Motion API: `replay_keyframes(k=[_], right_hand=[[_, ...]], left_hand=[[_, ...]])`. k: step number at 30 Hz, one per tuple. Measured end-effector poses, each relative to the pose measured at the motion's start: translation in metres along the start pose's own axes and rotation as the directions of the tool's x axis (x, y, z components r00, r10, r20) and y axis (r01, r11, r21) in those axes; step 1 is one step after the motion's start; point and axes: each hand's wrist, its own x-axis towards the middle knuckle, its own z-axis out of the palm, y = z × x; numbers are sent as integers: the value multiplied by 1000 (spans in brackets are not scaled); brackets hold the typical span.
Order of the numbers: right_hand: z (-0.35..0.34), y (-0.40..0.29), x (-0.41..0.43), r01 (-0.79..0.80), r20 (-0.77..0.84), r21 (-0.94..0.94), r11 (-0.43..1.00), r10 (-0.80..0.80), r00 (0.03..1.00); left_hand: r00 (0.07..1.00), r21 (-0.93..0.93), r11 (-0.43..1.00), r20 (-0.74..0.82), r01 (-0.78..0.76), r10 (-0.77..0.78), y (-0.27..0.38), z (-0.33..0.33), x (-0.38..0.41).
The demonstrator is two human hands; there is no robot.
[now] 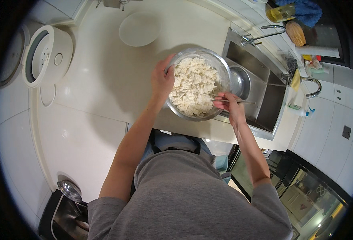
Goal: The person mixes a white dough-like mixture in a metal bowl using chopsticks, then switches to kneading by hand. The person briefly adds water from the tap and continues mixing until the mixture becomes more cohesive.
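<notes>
A large stainless steel mixing bowl [199,117] is in front of me, partly over the counter and partly over the sink's near corner. It holds a heap of pale, flaky, lumpy dough [194,84]. My left hand [163,78] grips the bowl's left rim, its thumb on the near side of the edge. In my right hand [230,105] is a pair of chopsticks [247,102], whose tips reach into the right side of the dough. The tips are partly hidden among the lumps.
A double-basin steel sink [272,99] with a metal basin [240,82] in it lies to the right. Behind the bowl rests a white translucent round dish [139,29]. A white rice cooker [49,57] stands at left, a steel bowl [69,190] at lower left, a spray bottle [299,110] at right.
</notes>
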Motion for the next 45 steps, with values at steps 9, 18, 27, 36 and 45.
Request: replay_keyframes(k=[9,18,27,36,45], right_hand=[[38,-13,27,-47,73,255,966,29,997],[26,-54,-12,356,124,-91,930,-344,931],[6,-86,-13,647,334,-665,373,-626,704],[-33,-47,25,159,168,-460,873,-90,982],[28,-2,10,-123,41,89,988,120,992]], left_hand=[[999,-63,997,-17,41,-42,-4,-1,-3],[967,-179,951,9,251,-254,18,-16,-47],[985,-83,981,4,173,-174,2,-17,-37],[999,-64,998,-42,18,-21,-13,5,-10],[992,10,992,2,126,-126,8,-2,-12]])
